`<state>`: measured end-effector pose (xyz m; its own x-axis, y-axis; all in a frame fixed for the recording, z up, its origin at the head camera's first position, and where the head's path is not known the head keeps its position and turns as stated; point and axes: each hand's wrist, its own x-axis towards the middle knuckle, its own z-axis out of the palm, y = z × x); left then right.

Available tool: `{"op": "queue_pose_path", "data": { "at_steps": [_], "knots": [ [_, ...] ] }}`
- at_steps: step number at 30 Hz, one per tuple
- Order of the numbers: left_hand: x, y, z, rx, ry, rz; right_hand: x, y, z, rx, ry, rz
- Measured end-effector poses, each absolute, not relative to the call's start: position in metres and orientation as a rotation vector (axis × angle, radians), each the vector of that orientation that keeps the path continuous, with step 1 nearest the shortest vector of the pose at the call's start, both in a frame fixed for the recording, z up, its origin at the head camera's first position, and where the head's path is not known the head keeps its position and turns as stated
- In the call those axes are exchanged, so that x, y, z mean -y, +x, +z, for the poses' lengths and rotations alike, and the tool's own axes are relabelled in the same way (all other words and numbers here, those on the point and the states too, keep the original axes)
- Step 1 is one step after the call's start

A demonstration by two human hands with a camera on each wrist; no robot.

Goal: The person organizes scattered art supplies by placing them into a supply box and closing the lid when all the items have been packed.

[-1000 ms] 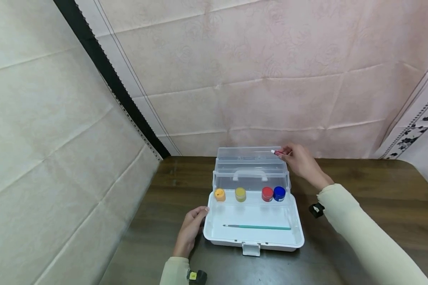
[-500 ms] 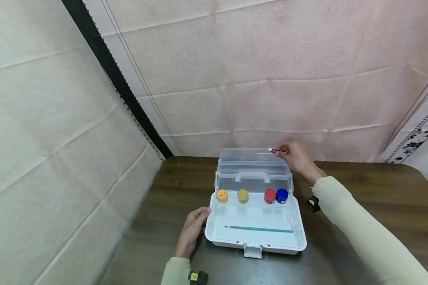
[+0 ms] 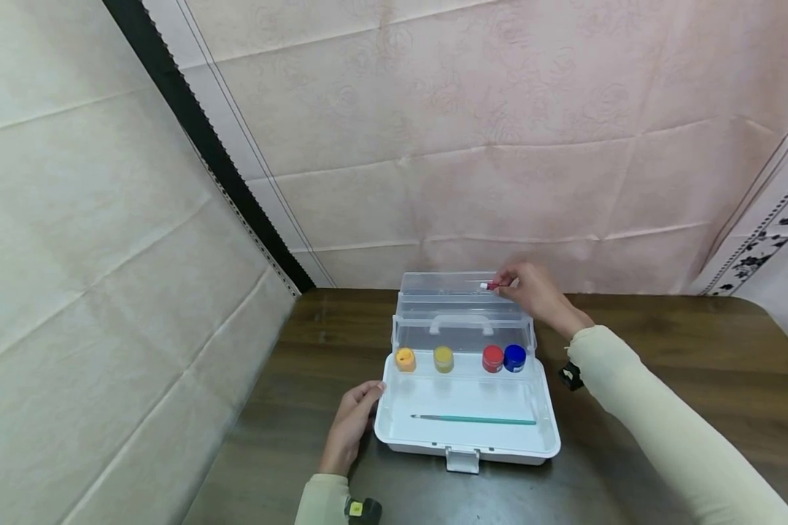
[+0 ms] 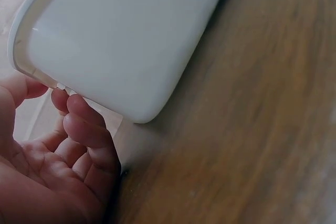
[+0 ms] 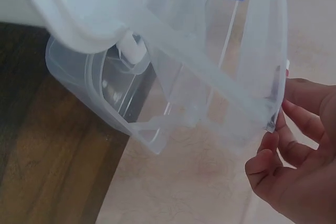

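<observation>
A white plastic art box [image 3: 460,394] lies open, its clear lid [image 3: 462,337] tilted back. My left hand [image 3: 351,423] grips the box's left rim, thumb and fingertips on its edge in the left wrist view [image 4: 68,145]. My right hand [image 3: 535,292] pinches a small dark red stick-shaped thing with a white end [image 3: 489,286] over the lid's far compartment [image 3: 433,281]. Its kind is too small to tell; the right wrist view mostly hides it behind the clear plastic. Inside the box stand orange [image 3: 405,359], yellow [image 3: 443,359], red [image 3: 492,358] and blue [image 3: 515,357] paint jars.
A green paintbrush [image 3: 476,419] lies across the box's front part. At the front edge hangs a white latch [image 3: 462,461]; a white handle [image 3: 460,321] is on the lid. The box rests on a brown wooden table [image 3: 282,437], with pale cloth [image 3: 499,146] hanging behind.
My right hand has moved left over the lid's far compartment with the small red thing. The left hand keeps its grip on the rim. Jars and brush stay in place.
</observation>
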<state>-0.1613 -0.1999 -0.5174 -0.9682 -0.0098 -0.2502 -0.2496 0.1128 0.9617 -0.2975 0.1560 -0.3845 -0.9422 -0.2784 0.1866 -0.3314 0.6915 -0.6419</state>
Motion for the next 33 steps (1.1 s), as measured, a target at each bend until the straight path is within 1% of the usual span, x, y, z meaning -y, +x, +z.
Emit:
{"op": "queue_pose_path", "data": {
  "at_steps": [4,10,16,27,33],
  "knots": [
    [0.199,-0.161,-0.517,-2.203,-0.264,1.961,-0.154,-0.293,-0.384,2.793,0.589,1.024],
    [0.198,-0.161,-0.519,-2.189,-0.262,1.955,-0.151,-0.285,-0.386,2.800,0.634,0.902],
    [0.199,-0.161,-0.517,-2.196,-0.258,1.965,-0.148,-0.281,-0.383,2.837,0.663,0.920],
    [0.202,-0.162,-0.515,-2.209,-0.307,1.957,-0.144,-0.281,-0.386,2.950,0.640,0.875],
    [0.199,-0.163,-0.515,-2.201,-0.284,1.969,-0.150,-0.273,-0.384,2.923,0.572,0.919]
  ]
}}
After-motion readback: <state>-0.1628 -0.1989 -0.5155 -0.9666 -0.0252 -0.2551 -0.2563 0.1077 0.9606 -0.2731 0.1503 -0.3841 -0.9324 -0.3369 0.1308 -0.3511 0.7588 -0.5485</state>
